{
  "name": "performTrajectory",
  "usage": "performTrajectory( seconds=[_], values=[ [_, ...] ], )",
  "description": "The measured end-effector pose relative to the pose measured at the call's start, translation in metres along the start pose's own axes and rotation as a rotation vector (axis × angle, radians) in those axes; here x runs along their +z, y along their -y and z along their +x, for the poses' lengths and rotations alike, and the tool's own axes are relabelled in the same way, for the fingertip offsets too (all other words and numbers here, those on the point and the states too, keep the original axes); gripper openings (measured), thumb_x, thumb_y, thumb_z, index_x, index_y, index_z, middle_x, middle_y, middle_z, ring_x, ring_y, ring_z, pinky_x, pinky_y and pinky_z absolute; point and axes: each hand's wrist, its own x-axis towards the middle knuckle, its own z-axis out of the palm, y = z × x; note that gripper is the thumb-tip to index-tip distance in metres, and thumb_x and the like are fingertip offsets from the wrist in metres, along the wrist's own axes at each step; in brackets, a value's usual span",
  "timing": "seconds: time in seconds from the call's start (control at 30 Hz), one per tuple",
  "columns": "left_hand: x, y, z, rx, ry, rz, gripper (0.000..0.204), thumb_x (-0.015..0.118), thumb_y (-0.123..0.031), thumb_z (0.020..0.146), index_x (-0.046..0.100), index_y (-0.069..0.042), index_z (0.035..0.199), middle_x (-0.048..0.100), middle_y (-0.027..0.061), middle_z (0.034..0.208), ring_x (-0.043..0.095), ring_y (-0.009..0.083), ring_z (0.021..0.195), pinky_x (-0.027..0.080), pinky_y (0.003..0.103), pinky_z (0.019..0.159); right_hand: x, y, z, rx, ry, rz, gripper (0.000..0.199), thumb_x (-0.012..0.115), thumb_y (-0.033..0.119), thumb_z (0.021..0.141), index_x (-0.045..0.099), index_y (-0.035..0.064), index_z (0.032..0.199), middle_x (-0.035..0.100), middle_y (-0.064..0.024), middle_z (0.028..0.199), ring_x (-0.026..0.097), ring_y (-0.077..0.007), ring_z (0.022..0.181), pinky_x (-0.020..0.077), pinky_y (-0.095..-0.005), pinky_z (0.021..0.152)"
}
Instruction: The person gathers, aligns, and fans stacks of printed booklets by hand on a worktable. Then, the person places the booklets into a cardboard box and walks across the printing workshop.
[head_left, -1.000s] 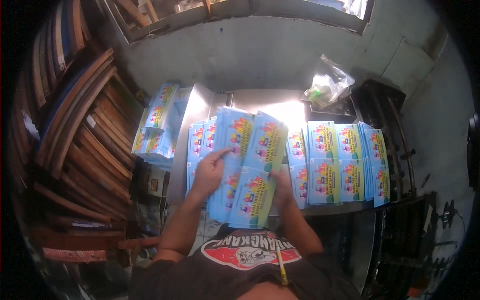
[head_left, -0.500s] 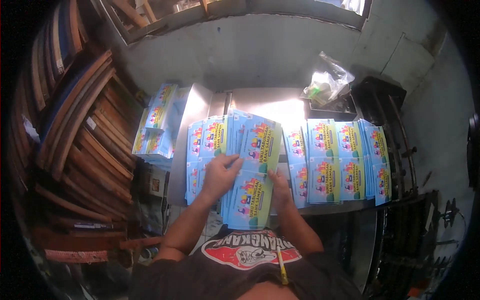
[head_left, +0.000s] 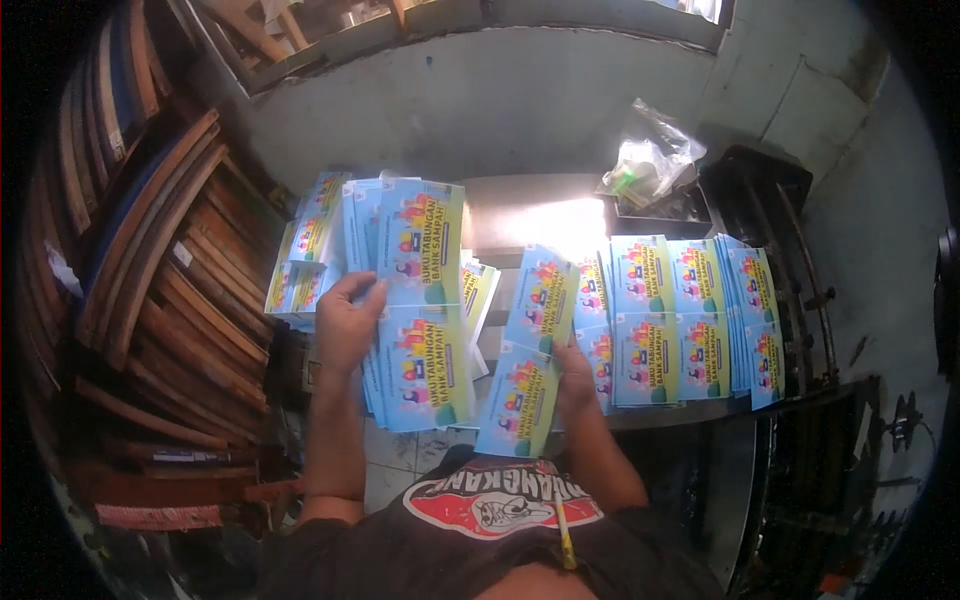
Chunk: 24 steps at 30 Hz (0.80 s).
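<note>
My left hand (head_left: 350, 315) grips the left edge of a fanned batch of printed cover sheets (head_left: 425, 330), blue with a yellow-green side and cartoon figures. The fingers curl over the top; the underside of the grip is hidden. My right hand (head_left: 576, 378) pinches the right edge of a separate cover sheet (head_left: 518, 400), held slantwise in front of my shirt. Beneath and between the two lie more cover sheets (head_left: 484, 290), partly covered. Right of my right hand, overlapping rows of the same sheets (head_left: 645, 355) lie on the metal table.
A pile of cut covers (head_left: 314, 225) stands at the far left. Wooden frames (head_left: 190, 260) lean in racks beyond it. At the table's back right, a clear plastic bag (head_left: 655, 155) sits on a dark box (head_left: 670, 215). A metal rail (head_left: 805, 260) borders the right side.
My left hand has moved left with the fanned batch, away from my right hand. The sheet in my right hand now shows apart from the batch and tilts more.
</note>
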Motion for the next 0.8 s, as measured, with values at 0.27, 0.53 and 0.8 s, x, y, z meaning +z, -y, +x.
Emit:
performTrajectory(
  seconds=[0.27, 0.53, 0.8],
  values=[
    [0.064, 0.027, -0.034, -0.079, 0.255, -0.078, 0.034, 0.066, -0.022, 0.089, 0.065, 0.006, 0.108, 0.068, 0.0123, 0.092, 0.064, 0.0140, 0.078, 0.051, 0.028, 0.072, 0.013, -0.005, 0.012, 0.020, 0.020, -0.047, 0.045, 0.056, 0.015, 0.094, 0.041, 0.0015, 0.134, 0.059, -0.0153, 0.122, 0.064, -0.0264, 0.105, 0.0575, -0.0422, 0.085],
    [0.093, 0.020, -0.051, -0.092, 0.312, -0.155, 0.032, 0.052, -0.017, 0.095, 0.057, -0.002, 0.124, 0.065, 0.0216, 0.106, 0.067, 0.0202, 0.087, 0.051, 0.030, 0.077, 0.025, -0.021, 0.006, 0.045, 0.042, -0.058, 0.054, 0.063, 0.020, 0.092, 0.036, 0.0037, 0.136, 0.057, -0.0148, 0.123, 0.064, -0.0247, 0.104, 0.0577, -0.0410, 0.084],
    [0.088, 0.000, -0.048, 0.035, 0.435, 0.115, 0.028, 0.056, -0.024, 0.098, 0.067, 0.000, 0.107, 0.061, 0.0121, 0.091, 0.062, 0.0190, 0.082, 0.049, 0.032, 0.073, 0.016, -0.029, 0.005, -0.004, 0.062, -0.018, 0.058, 0.062, 0.028, 0.092, 0.035, 0.0062, 0.139, 0.054, -0.0147, 0.129, 0.058, -0.0274, 0.114, 0.0516, -0.0445, 0.094]
  ],
)
